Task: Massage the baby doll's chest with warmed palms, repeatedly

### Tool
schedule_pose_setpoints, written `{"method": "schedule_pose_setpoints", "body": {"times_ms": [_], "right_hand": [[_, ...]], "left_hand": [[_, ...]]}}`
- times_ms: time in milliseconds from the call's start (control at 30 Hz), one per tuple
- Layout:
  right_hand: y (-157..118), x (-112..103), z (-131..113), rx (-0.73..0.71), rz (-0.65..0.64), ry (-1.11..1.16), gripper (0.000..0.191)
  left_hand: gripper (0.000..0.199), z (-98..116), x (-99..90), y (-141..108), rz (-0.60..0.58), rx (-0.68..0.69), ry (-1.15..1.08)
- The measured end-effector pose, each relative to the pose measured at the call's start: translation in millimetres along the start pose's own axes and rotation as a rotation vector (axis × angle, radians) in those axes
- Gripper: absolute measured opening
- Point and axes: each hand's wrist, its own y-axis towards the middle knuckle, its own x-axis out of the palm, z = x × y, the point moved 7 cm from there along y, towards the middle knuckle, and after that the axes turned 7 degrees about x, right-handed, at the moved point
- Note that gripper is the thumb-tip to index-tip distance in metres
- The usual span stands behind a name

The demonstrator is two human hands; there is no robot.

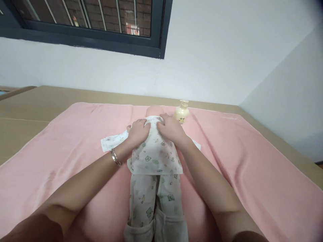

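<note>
Upper left of the frame: a dark-framed window (85, 20) was noted, with light bars behind the glass. At the left edge, the wooden counter (22, 107) was seen bare; most of it was covered by a pink blanket (60, 144). Left of centre, one patterned sleeve (111, 142) was spread outward on the blanket. Silvery bracelets (115, 157) were worn at the left wrist. The left hand (138, 132) was laid open, palm down, on the upper torso of the doll (156, 164), thumb turned inward. The doll was found lying lengthwise at centre, head toward the wall (214, 50), dressed in a printed white top and matching trousers (143, 195) cut off by the bottom edge. The right hand (173, 127) was likewise placed open on the upper torso, fingers by the neckline. Just right of it, a pale yellow pump bottle (182, 112) was stood upright.
</note>
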Motion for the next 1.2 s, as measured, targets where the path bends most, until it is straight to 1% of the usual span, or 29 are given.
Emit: {"method": "schedule_pose_setpoints", "body": {"times_ms": [67,100,167,233,300,333,400,433,533,633,700,800,900,967,1067,1133,1200], "right_hand": [[3.4,-31.6,3.0,-0.041,0.110,0.087,0.055],[5.7,-47.7,7.1,-0.052,0.179,0.119,0.057],[11.9,-74.2,20.8,-0.040,0.310,0.156,0.061],[21.0,-88.5,39.3,0.009,0.400,0.166,0.065],[32.2,-89.1,55.2,0.035,0.424,0.154,0.068],[37.9,-85.2,60.4,0.028,0.411,0.135,0.069],[47.9,-72.7,64.9,-0.015,0.350,0.070,0.072],[51.5,-65.7,65.3,-0.040,0.313,0.031,0.073],[56.3,-50.8,64.2,-0.086,0.234,-0.070,0.073],[55.2,-49.2,62.5,-0.099,0.243,-0.119,0.071],[54.0,-51.3,61.7,-0.093,0.272,-0.134,0.068],[53.7,-51.7,61.2,-0.071,0.292,-0.159,0.063],[54.0,-49.9,60.8,-0.057,0.318,-0.185,0.059],[53.7,-48.7,60.5,-0.055,0.351,-0.200,0.058],[53.5,-44.8,60.1,-0.058,0.378,-0.241,0.058],[53.5,-41.9,60.7,-0.051,0.384,-0.270,0.060],[53.1,-40.4,61.1,-0.045,0.392,-0.286,0.061]], "left_hand": [[0.037,2.8,-5.9,7.9,0.020,-0.017,-0.080],[0.041,6.7,-8.4,12.3,0.037,-0.019,-0.163],[0.049,19.5,-9.1,22.2,0.043,-0.020,-0.416],[0.059,38.4,-2.0,34.3,-0.030,-0.043,-0.725],[0.071,60.5,9.6,48.5,-0.161,-0.088,-0.971],[0.076,71.6,15.4,56.1,-0.231,-0.103,-1.046],[0.085,89.9,25.6,72.0,-0.344,-0.112,-1.102],[0.088,95.8,30.0,79.7,-0.376,-0.118,-1.104],[0.092,105.2,41.0,98.1,-0.394,-0.130,-1.105],[0.093,111.6,49.9,105.6,-0.400,-0.102,-1.101],[0.090,112.1,52.5,107.2,-0.369,-0.112,-1.108],[0.085,109.1,49.9,108.6,-0.306,-0.137,-1.137],[0.082,104.1,41.5,108.2,-0.301,-0.081,-1.085],[0.079,95.7,31.9,105.8,-0.276,-0.012,-0.993],[0.070,74.4,11.5,96.1,-0.183,0.101,-0.810],[0.063,56.3,-4.7,85.2,-0.114,0.141,-0.692],[0.060,39.5,-20.3,72.7,-0.077,0.146,-0.615]]}}
